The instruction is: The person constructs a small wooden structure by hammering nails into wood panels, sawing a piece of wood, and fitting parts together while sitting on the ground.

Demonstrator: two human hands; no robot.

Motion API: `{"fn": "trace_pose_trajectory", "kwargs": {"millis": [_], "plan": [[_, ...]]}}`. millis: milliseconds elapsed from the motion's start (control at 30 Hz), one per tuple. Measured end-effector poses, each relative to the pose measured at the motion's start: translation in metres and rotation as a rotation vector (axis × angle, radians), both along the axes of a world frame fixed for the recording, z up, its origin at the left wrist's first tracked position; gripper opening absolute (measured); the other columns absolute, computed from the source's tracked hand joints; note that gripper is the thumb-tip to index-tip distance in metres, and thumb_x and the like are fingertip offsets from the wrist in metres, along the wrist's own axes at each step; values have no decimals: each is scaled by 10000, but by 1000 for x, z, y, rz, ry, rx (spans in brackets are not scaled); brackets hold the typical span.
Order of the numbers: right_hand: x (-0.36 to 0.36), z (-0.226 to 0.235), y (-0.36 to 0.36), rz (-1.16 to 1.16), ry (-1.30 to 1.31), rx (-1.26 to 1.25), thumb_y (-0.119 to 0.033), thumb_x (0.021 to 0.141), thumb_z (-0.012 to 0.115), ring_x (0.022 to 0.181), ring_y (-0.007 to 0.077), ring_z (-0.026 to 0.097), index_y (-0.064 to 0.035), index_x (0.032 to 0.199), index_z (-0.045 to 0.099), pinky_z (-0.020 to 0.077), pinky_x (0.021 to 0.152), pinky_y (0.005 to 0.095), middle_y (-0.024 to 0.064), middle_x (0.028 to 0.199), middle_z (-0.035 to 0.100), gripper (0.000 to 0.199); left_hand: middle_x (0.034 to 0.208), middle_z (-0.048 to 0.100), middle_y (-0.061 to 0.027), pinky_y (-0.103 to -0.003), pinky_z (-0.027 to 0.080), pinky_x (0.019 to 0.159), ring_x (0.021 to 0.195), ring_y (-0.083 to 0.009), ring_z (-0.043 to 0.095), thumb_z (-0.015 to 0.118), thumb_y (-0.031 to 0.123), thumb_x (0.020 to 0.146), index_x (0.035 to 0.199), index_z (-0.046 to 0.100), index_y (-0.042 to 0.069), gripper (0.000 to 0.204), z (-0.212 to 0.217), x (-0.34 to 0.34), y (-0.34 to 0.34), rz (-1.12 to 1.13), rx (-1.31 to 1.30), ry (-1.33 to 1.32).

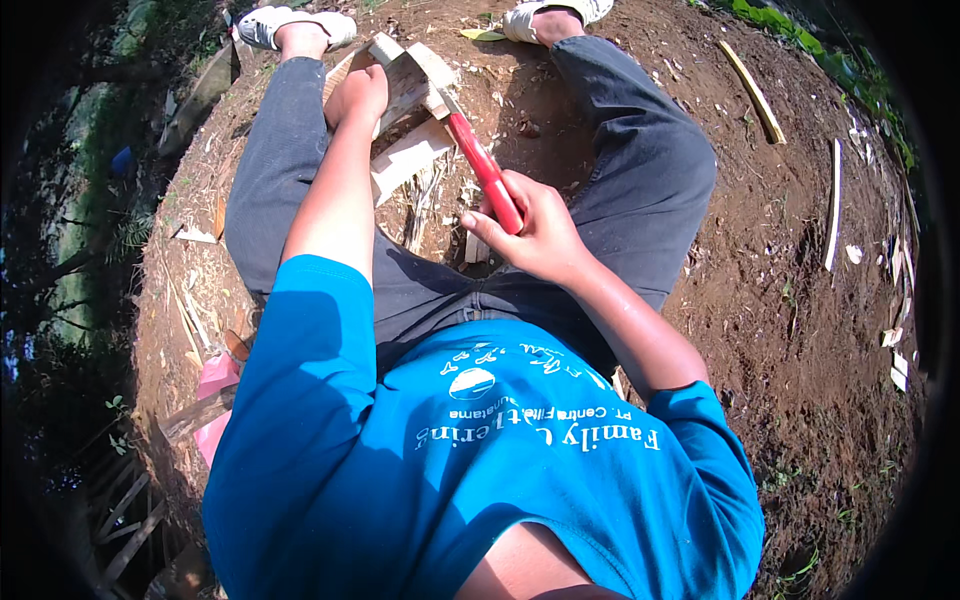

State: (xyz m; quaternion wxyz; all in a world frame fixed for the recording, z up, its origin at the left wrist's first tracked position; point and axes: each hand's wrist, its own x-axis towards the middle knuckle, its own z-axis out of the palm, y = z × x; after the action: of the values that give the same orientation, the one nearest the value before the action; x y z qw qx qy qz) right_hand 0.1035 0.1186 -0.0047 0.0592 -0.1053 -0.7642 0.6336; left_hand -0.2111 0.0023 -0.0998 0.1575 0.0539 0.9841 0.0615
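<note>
The right hand has its fingers clenched around the red handle of a tool, whose head is too small to make out where it meets the wood. The left hand grips a pale split block of wood between the knees; its fingertips are hidden behind the block. Chips litter the bare soil.
</note>
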Motion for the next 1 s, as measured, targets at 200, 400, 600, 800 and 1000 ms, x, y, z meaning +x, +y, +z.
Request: {"fn": "trace_pose_trajectory", "kwargs": {"millis": [200,400,600,800,1000], "plan": [[21,2,-25,77,99,-48,-226,867,820,605,179,539,-29,851,543,466,603,349,100,702,561,340,1223,702,-202,-510,494,993,1166,-390,657,322,475,1016,1167,722,79,582,6,7,-36,-162,35,62],[31,-15,-45,3,150,-21,-193,909,776,618,250,584,-43,923,520,479,609,377,121,709,563,297,1188,710,-221,-520,511,963,1123,-413,671,341,470,1017,1139,726,61,576,6,12,-21,-169,7,45],[26,27,-24,-121,-117,-111,-248,933,750,620,136,511,-12,888,594,431,589,350,87,690,531,287,1084,728,-241,-529,531,924,1047,-427,695,361,442,989,1043,760,52,560,5,21,-22,-189,52,106],[6,211,25,-212,206,-223,-244,979,725,659,44,514,-10,1132,700,380,578,227,-30,755,565,281,1038,749,-201,-537,538,884,1018,-424,703,342,425,994,1017,767,113,528,9,22,-36,-239,120,119],[65,214,88,-600,489,192,-250,1009,689,646,42,522,22,1174,685,379,576,212,-10,780,598,317,1015,748,-196,-531,538,879,1022,-421,701,323,690,995,1101,731,137,696,4,18,-28,-360,90,119]]}}
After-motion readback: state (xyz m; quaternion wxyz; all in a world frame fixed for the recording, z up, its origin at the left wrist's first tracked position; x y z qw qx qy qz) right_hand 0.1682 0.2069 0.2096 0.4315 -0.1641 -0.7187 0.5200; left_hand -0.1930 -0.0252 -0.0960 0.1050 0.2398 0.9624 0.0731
